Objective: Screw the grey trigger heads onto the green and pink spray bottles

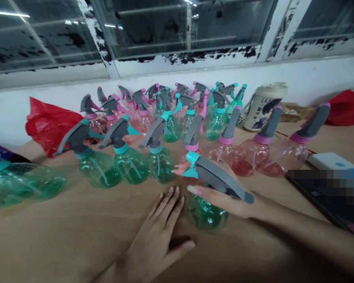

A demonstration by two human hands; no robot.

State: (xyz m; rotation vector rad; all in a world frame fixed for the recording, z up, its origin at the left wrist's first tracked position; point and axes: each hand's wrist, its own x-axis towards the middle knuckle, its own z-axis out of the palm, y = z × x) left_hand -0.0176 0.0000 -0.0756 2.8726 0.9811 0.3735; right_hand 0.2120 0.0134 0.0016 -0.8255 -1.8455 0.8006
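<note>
Two bare hands, one green spray bottle in the grip

Your right hand (231,200) is clamped on the neck of a green spray bottle (208,216), right of centre in the lower half of the frame. Thumb and fingers pass on either side of the neck, below a grey spray head with a teal nozzle (192,158) that points to the left. Cannot tell whether the bottle's base touches the table (76,243).

Your left hand (157,232) lies palm down at lower centre, holding nothing: thumb well out to the side, fingers slightly apart, their tips near the bottle.

Three green bottles (131,167) stand in a row left of centre, liquid low in each. At the left edge, more green (47,184), stretched and blurred; cannot tell how many bottles. Pink-collared bottles (252,157) line up from the centre toward the right, the nearest partly behind your right hand. A mixed cluster of pink and teal spray bottles (171,127) fills the upper middle.

A red plastic bag (51,125) sits upper left. A pale lidded cup (262,110) stands upper right; a dark flat device (315,200), partly pixelated, lies at the right edge.
</note>
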